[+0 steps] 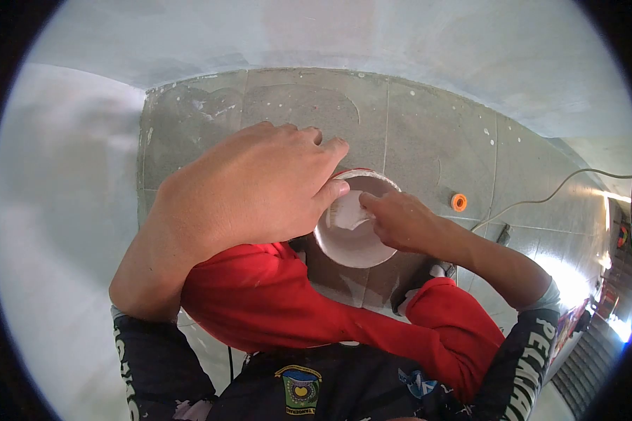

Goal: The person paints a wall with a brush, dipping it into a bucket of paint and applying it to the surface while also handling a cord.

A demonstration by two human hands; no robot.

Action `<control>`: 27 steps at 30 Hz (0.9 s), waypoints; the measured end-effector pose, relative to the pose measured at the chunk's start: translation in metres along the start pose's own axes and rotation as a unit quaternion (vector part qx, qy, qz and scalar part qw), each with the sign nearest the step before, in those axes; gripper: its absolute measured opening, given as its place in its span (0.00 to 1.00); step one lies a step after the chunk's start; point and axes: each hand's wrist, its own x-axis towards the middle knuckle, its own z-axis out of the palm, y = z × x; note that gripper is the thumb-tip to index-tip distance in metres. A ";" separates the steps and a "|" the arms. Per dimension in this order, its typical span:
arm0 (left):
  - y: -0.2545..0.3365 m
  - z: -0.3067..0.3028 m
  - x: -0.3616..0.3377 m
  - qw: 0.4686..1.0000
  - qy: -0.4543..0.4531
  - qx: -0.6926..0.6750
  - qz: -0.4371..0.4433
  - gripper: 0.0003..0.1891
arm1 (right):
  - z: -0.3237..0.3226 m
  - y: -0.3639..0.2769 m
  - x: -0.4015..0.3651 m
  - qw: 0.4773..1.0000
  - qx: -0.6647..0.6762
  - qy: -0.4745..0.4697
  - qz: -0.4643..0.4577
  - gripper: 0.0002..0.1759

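Observation:
A round bucket (358,259) with a white-smeared rim stands on the floor between my legs, holding pale, paste-like material. Reaching in from the right, my right hand (404,221) is closed, thumb and fingers pressed together on a white-coated flat tool (351,216) inside the bucket. Its handle is hidden by the fingers, and its exact kind cannot be made out. My left hand (274,175) is close to the camera, back of the hand up, and overlaps the bucket's left rim in this view. Its thumb and index finger are apart, with nothing visible between them.
Grey floor tiles (435,140) carry white spots and smears. Pale walls (316,35) rise ahead and on the left. An orange ring-shaped object (458,202) lies right of the bucket, near a thin cable (534,202) crossing the floor.

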 end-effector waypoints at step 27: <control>0.002 -0.011 0.010 0.999 -0.016 0.010 -0.031 0.24 | -0.066 0.090 -0.070 0.685 0.719 -0.119 -0.004 0.26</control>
